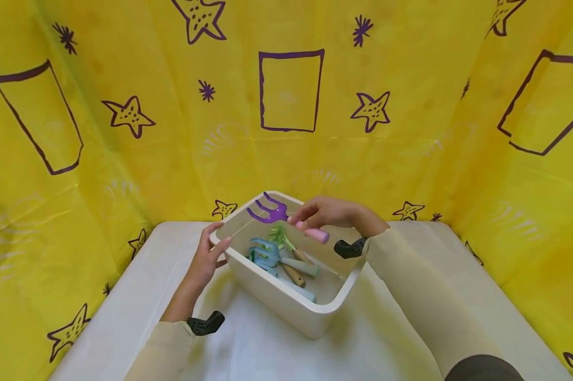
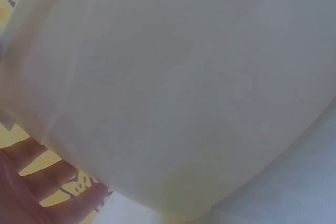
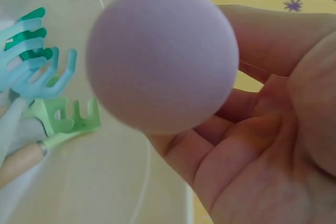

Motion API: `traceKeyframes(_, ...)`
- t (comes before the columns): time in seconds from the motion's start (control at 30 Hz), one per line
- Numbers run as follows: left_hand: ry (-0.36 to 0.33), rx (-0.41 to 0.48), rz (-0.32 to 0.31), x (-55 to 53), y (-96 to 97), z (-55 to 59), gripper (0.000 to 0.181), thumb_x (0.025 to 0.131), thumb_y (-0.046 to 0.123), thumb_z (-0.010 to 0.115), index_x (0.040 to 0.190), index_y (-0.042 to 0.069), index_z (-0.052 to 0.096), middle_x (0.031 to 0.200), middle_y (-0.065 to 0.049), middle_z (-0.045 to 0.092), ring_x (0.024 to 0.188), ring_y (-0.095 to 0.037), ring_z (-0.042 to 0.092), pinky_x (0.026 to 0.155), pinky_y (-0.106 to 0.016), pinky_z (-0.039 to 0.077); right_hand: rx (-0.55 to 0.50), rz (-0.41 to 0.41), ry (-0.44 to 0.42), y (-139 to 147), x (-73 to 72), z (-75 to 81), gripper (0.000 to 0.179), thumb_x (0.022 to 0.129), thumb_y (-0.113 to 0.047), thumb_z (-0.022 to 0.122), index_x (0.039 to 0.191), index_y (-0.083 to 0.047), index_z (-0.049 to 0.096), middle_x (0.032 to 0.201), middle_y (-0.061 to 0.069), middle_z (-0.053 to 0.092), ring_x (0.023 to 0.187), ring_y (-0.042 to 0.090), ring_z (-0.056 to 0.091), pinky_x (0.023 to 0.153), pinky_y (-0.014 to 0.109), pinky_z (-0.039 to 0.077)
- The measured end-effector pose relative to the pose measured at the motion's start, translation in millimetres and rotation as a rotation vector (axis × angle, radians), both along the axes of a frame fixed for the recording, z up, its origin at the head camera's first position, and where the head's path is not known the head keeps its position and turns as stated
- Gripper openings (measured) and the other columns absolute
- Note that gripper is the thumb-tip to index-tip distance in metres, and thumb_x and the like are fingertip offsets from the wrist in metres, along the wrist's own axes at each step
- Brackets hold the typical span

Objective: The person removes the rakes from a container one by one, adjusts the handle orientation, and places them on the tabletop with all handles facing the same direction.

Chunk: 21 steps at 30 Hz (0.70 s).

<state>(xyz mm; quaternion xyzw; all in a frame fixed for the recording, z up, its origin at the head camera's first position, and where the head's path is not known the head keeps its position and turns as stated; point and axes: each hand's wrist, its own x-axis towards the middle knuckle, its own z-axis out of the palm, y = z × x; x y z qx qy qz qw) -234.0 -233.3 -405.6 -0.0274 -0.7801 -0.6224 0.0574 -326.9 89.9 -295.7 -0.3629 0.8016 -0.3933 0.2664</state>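
Note:
My right hand [image 1: 321,212] pinches the pink handle of a small purple hand rake [image 1: 273,211] above a cream plastic bin [image 1: 276,301]. Its three prongs point to the far left. In the right wrist view the round end of the handle [image 3: 163,59] fills the middle. My left hand [image 1: 207,254] grips the bin's left corner, thumb over the rim and fingers outside the wall. Inside the bin lie several more hand rakes: a light blue one [image 1: 267,253], a light green one [image 1: 281,235] with a wooden handle, and a dark green one [image 3: 35,40] partly hidden beneath the blue.
The bin stands turned at an angle on a white-covered table [image 1: 172,264]. Yellow sheeting [image 1: 286,159] with purple drawings rises behind the table and along both sides. A black wrist device [image 1: 205,324] sits at my left cuff, another [image 1: 350,248] at my right.

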Motion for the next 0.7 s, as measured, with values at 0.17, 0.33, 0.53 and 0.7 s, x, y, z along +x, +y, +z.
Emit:
traceKeyframes(0.17, 0.003, -0.004, 0.000, 1.8, 0.2, -0.9, 0.060, 0.098, 0.038, 0.055, 0.148, 0.027, 0.023, 0.145, -0.014, 0.027, 0.121, -0.042, 0.043, 0.093, -0.060, 0.044, -0.077, -0.041, 0.028, 16.7, 4.7, 6.1, 0.033, 0.096, -0.013, 0.060, 0.128, -0.004, 0.063, 0.114, 0.010, 0.064, 0.094, 0.027, 0.056, 0.076, 0.030, 0.050)
traceKeyframes(0.33, 0.014, -0.005, 0.005, 2.1, -0.1, -2.3, 0.058, 0.099, 0.036, 0.054, 0.148, 0.026, 0.023, 0.144, -0.015, 0.028, 0.120, -0.043, 0.044, 0.093, -0.060, 0.044, -0.181, -0.096, 0.033, 36.7, 6.5, 10.9, 0.036, 0.096, -0.009, 0.058, 0.131, 0.002, 0.058, 0.122, 0.022, 0.060, 0.098, 0.028, 0.054, 0.078, 0.029, 0.050)
traceKeyframes(0.53, 0.008, -0.011, 0.006, 2.7, 0.5, -4.3, 0.058, 0.099, 0.036, 0.054, 0.148, 0.027, 0.024, 0.144, -0.015, 0.029, 0.121, -0.043, 0.045, 0.093, -0.059, 0.044, -0.243, -0.206, 0.015, 61.8, 8.5, 12.3, 0.037, 0.096, -0.007, 0.058, 0.131, 0.006, 0.056, 0.127, 0.023, 0.056, 0.104, 0.030, 0.053, 0.080, 0.029, 0.052)
traceKeyframes(0.7, 0.021, -0.011, 0.004, 2.5, 1.2, -2.4, 0.057, 0.100, 0.034, 0.054, 0.148, 0.026, 0.024, 0.145, -0.015, 0.028, 0.121, -0.044, 0.044, 0.093, -0.060, 0.044, -0.250, -0.317, 0.016, 83.4, 13.0, 11.3, 0.039, 0.097, -0.009, 0.057, 0.133, 0.003, 0.055, 0.130, 0.020, 0.054, 0.109, 0.034, 0.052, 0.085, 0.033, 0.053)
